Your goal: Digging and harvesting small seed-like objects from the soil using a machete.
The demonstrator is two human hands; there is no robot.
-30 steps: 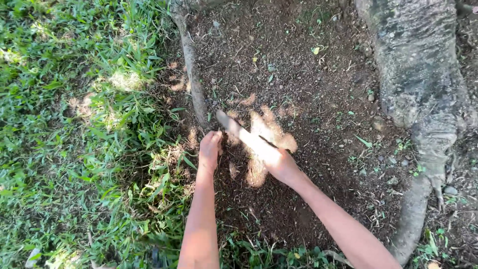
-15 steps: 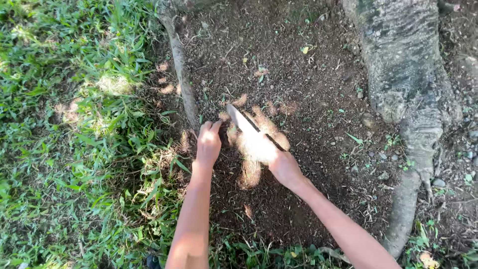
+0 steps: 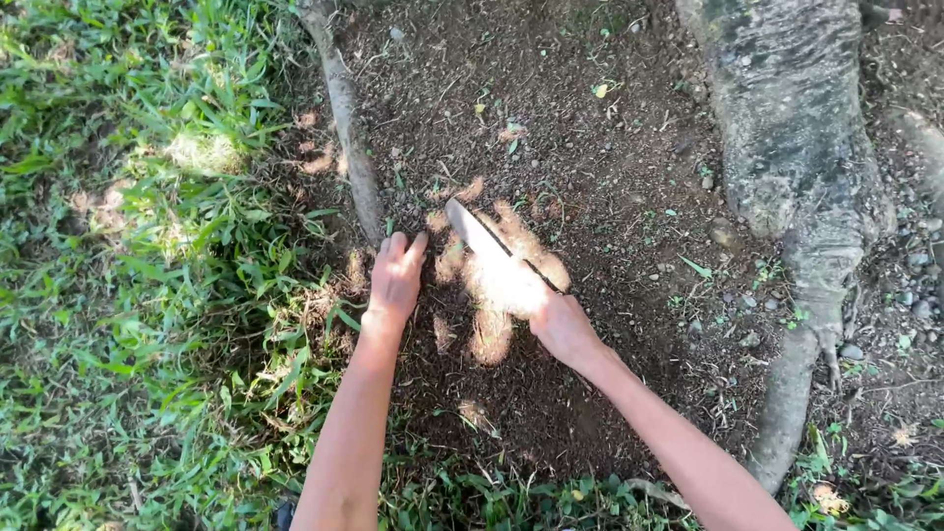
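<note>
My right hand (image 3: 562, 327) grips the handle of a long knife (image 3: 482, 239), whose blade points up and to the left, close over bare dark soil (image 3: 551, 147). Bright sunlight glares on the blade near the hand. My left hand (image 3: 396, 277) lies flat, fingers together, on the soil at the edge of the grass, just left of the blade tip and beside a thin tree root (image 3: 346, 118). The left hand holds nothing that I can see.
Green grass (image 3: 147, 275) covers the left side. A thick grey tree root (image 3: 801, 197) runs down the right side, tapering toward the bottom. Small stones (image 3: 914, 285) and leaf bits lie scattered on the soil.
The knife blade has swung slightly and sits nearer my left hand's fingertips. My left hand has shifted a little up along the thin root. The view has drifted slightly.
</note>
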